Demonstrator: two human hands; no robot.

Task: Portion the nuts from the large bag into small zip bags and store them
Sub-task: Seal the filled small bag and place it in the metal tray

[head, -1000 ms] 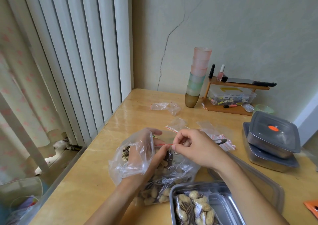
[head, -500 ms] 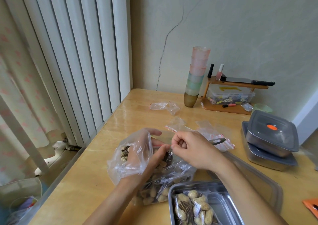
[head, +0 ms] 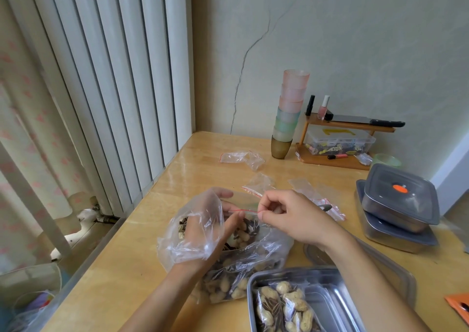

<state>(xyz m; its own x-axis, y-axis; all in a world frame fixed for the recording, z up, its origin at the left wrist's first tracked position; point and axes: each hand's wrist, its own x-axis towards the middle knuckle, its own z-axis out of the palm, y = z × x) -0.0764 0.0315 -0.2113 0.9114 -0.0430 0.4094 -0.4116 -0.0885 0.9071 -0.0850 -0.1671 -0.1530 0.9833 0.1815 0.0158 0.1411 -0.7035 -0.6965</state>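
A large clear bag of peanuts and seeds (head: 236, 276) lies on the wooden table (head: 142, 255) in front of me. Above it I hold a small zip bag (head: 245, 220) partly filled with nuts. My left hand (head: 205, 227), in a loose clear plastic glove, grips the bag's left side. My right hand (head: 286, 217) pinches the red zip strip at the bag's top right. A steel tray (head: 327, 298) at the bottom holds a filled small bag (head: 281, 306).
Empty zip bags (head: 241, 157) (head: 314, 194) lie further back on the table. Stacked lidded steel containers (head: 398, 207) stand at the right, a tower of cups (head: 289, 113) and a small wooden shelf (head: 342, 141) at the back. A clear lid (head: 396, 278) lies beside the tray.
My right hand has slid a little to the right along the red zip strip. The left hand has stayed in place on the bag.
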